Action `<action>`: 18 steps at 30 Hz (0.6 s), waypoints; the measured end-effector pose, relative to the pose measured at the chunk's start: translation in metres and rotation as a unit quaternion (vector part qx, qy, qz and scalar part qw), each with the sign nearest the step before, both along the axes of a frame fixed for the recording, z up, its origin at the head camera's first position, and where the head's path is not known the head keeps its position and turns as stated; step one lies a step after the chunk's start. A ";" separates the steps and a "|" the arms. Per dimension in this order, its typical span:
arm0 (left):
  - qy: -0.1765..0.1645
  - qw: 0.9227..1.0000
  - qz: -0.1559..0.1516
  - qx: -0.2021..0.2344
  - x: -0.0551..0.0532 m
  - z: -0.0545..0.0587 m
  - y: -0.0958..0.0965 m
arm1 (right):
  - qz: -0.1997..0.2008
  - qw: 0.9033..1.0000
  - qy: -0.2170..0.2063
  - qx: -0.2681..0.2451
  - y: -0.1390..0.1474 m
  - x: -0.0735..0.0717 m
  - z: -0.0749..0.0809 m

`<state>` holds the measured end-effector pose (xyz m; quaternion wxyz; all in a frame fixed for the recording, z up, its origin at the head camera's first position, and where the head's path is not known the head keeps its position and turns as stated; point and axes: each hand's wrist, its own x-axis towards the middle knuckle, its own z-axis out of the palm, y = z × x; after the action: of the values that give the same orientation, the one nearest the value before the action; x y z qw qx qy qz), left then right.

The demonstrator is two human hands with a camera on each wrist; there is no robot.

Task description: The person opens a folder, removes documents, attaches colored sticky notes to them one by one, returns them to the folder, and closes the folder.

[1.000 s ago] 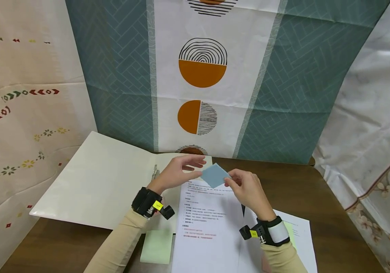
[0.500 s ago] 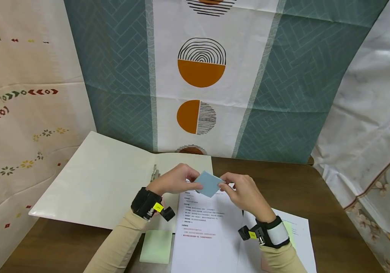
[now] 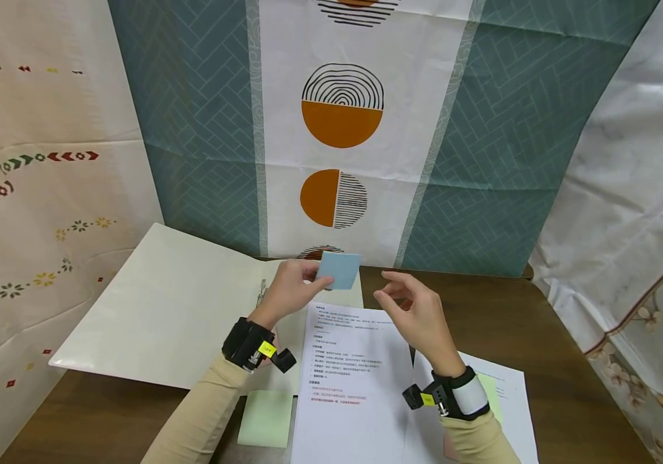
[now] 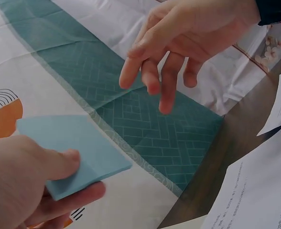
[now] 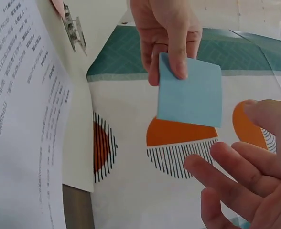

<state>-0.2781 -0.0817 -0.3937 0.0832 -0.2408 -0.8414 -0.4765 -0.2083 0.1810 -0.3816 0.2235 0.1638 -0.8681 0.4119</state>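
A light blue pad of sticky notes [image 3: 339, 270] is held up above the top of a printed sheet [image 3: 345, 361]. My left hand [image 3: 290, 289] pinches it at one side, thumb across its face and fingers behind; in the left wrist view the pad [image 4: 90, 143] has visible thickness. To the right of it my right hand [image 3: 418, 316] hovers, its fingers loosely bent and nothing between them. In the right wrist view there is a gap between the right hand [image 5: 250, 183] and the blue pad [image 5: 190, 98].
An open white binder [image 3: 174, 309] with a metal clip [image 3: 261, 292] lies at left on the wooden table [image 3: 464, 296]. A pale green sticky pad [image 3: 265, 419] sits near the front. Another sheet [image 3: 513, 393], a green note [image 3: 490, 390] and a pink one [image 3: 450, 446] lie partly under the right forearm.
Both hands were on the blue pad half a second ago. The right hand has let go and moved slightly right and up; the left hand has raised and turned the pad.
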 end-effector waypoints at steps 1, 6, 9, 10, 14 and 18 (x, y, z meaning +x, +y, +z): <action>0.007 1.000 0.014 0.009 -0.001 0.000 0.000 | -0.001 1.000 -0.002 -0.006 -0.001 0.000 0.000; 0.014 0.999 0.024 0.028 -0.001 -0.002 0.004 | 0.007 1.000 -0.016 -0.018 -0.006 0.000 -0.002; 0.013 1.000 0.019 0.021 0.001 -0.003 0.009 | 0.006 1.000 -0.017 -0.023 -0.009 0.000 -0.004; 0.013 1.000 0.015 0.017 0.002 -0.003 0.011 | 0.004 0.999 -0.018 -0.026 -0.010 0.000 -0.005; 0.028 1.000 -0.011 0.003 0.009 -0.004 0.020 | -0.003 0.999 -0.035 -0.042 -0.014 0.001 -0.007; 0.065 0.996 -0.058 -0.010 0.016 -0.007 0.030 | -0.014 0.996 -0.074 -0.056 -0.018 0.001 -0.008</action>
<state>-0.2621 -0.0518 -0.4006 0.1076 -0.3209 -0.8236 -0.4551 -0.2069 0.1627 -0.3892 0.1731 0.1083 -0.8599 0.4678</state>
